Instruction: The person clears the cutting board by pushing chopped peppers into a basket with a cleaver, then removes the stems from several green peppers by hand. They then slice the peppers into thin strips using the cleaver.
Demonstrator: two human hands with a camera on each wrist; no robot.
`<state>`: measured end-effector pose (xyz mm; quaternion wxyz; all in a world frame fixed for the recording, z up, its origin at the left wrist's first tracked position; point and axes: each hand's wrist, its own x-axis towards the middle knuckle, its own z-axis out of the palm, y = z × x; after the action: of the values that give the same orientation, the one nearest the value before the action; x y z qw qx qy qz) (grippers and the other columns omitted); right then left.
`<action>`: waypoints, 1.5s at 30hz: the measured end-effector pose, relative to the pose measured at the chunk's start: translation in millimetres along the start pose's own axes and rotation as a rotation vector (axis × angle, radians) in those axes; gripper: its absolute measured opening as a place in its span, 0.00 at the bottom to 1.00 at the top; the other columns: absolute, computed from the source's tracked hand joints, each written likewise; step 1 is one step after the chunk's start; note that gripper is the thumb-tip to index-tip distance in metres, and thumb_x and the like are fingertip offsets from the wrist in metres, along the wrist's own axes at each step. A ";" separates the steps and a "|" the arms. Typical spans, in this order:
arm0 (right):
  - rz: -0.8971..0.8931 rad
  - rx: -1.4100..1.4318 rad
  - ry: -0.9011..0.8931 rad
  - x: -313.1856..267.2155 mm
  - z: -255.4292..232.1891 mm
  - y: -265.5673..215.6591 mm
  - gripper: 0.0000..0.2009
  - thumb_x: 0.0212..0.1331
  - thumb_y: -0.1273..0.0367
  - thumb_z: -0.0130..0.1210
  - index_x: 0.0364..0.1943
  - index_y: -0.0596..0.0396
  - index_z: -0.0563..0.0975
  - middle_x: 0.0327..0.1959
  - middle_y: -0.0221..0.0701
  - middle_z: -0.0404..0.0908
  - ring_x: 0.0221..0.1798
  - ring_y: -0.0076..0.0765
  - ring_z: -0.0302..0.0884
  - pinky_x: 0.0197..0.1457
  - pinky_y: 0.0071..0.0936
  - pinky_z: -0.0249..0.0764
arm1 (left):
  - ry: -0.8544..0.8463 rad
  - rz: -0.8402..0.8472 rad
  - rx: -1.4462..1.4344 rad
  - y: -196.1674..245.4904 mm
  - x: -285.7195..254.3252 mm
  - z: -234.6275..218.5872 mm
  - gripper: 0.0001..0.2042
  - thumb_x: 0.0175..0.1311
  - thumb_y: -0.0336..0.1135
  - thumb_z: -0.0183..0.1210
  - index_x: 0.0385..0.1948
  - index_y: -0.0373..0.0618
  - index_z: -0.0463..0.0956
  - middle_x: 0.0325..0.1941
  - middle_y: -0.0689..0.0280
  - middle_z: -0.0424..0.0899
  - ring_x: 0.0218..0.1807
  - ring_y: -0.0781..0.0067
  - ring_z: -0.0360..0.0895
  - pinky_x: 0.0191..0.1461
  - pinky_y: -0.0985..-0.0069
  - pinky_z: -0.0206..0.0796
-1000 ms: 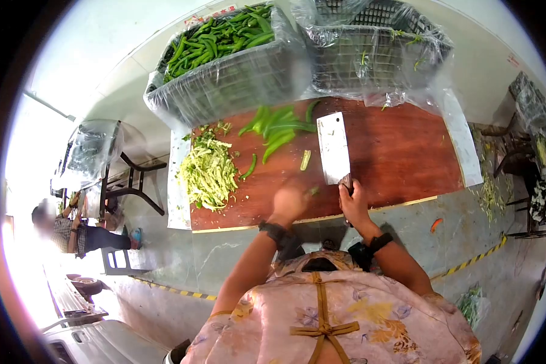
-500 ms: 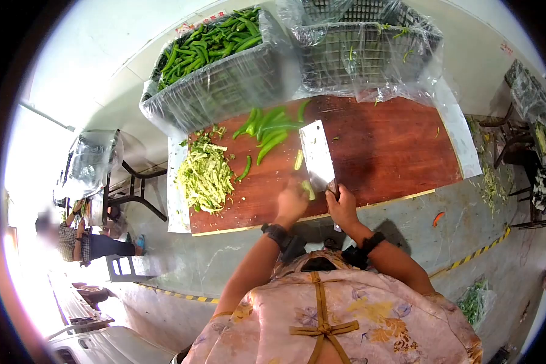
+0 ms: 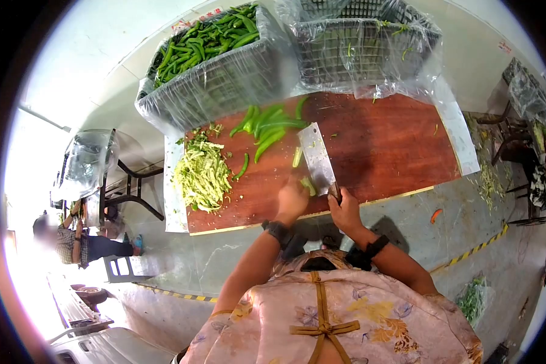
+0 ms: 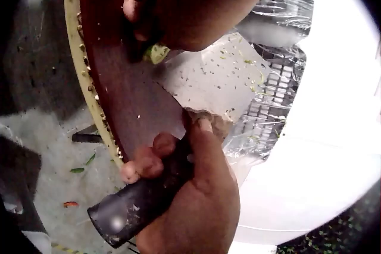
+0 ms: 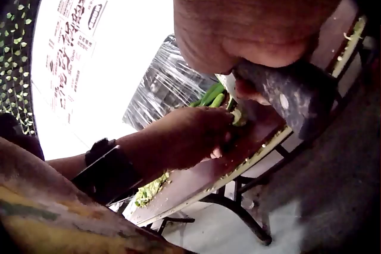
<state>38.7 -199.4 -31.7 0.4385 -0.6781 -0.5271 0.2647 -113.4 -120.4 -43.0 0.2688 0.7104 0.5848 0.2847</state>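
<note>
Right hand (image 3: 346,211) grips cleaver (image 3: 319,162), thumb up by the blade, likely for control; left hand (image 3: 292,200) pinches pale green piece (image 3: 310,186) beside it, probably steadying it on worktop (image 3: 382,151).

Left forearm (image 3: 249,267) and right forearm (image 3: 403,264) both come up from the lower part of the head view, angling inward. Left hand (image 3: 293,200) is kinda blurry around the middle, fingers bent. Right hand (image 3: 345,211) sits just right of it, fingers (image 4: 149,162) curled in a grip, thumb (image 4: 205,144) pretty much stretched forward.
</note>
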 end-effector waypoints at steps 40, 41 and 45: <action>-0.096 -0.016 -0.027 19.8 6.4 11.2 0.12 0.56 0.66 0.53 0.32 0.64 0.71 0.22 0.50 0.72 0.27 0.57 0.72 0.30 0.42 0.66 | -0.108 -0.033 0.012 2.1 3.2 -5.1 0.17 0.49 0.31 0.61 0.37 0.36 0.64 0.23 0.50 0.78 0.29 0.46 0.78 0.33 0.57 0.69; -0.130 -0.008 -0.007 21.6 8.1 13.6 0.12 0.56 0.66 0.53 0.32 0.65 0.71 0.22 0.51 0.72 0.26 0.56 0.72 0.29 0.42 0.65 | -0.100 -0.025 0.022 0.0 3.5 -3.4 0.18 0.49 0.31 0.61 0.37 0.36 0.62 0.24 0.49 0.78 0.29 0.45 0.78 0.33 0.57 0.70; -0.081 0.014 -0.092 25.8 -1.8 4.3 0.12 0.56 0.66 0.53 0.32 0.65 0.71 0.22 0.51 0.72 0.26 0.54 0.73 0.29 0.41 0.65 | -0.101 -0.009 0.015 -1.4 3.7 -3.4 0.19 0.49 0.30 0.61 0.39 0.36 0.61 0.24 0.50 0.78 0.30 0.45 0.78 0.33 0.57 0.69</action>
<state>50.1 -175.8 -32.0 0.4287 -0.6402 -0.5719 0.2815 -116.2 -116.4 -41.3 0.2940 0.7230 0.5760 0.2431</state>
